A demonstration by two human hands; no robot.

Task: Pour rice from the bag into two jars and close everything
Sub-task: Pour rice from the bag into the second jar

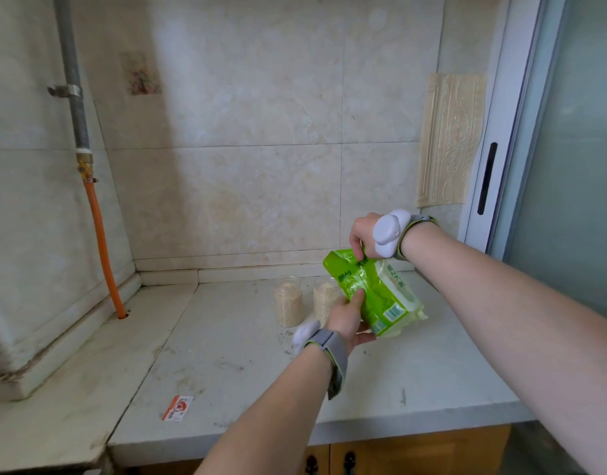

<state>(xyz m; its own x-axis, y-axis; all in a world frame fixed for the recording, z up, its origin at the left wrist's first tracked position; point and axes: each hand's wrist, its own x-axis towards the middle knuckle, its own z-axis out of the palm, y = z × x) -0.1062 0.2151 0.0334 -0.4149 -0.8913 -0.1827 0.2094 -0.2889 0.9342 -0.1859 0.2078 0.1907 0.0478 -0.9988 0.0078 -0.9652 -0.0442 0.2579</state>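
Observation:
A green rice bag (380,293) is held tilted above the countertop, its upper end pointing up and to the left. My left hand (348,320) grips its lower side from below, thumb pressed on the front. My right hand (362,234) pinches the bag's top corner from above. Two clear jars stand open behind the bag, both filled with rice: the left jar (288,301) is in full view, the right jar (326,298) is partly hidden by the bag and my left hand. No lids are in view.
The pale stone countertop (243,371) carries scattered rice grains near the jars and a small red-and-white packet (178,407) near the front edge. An orange hose (103,248) and grey pipe run down the left wall. A sliding window frame (487,180) stands at right.

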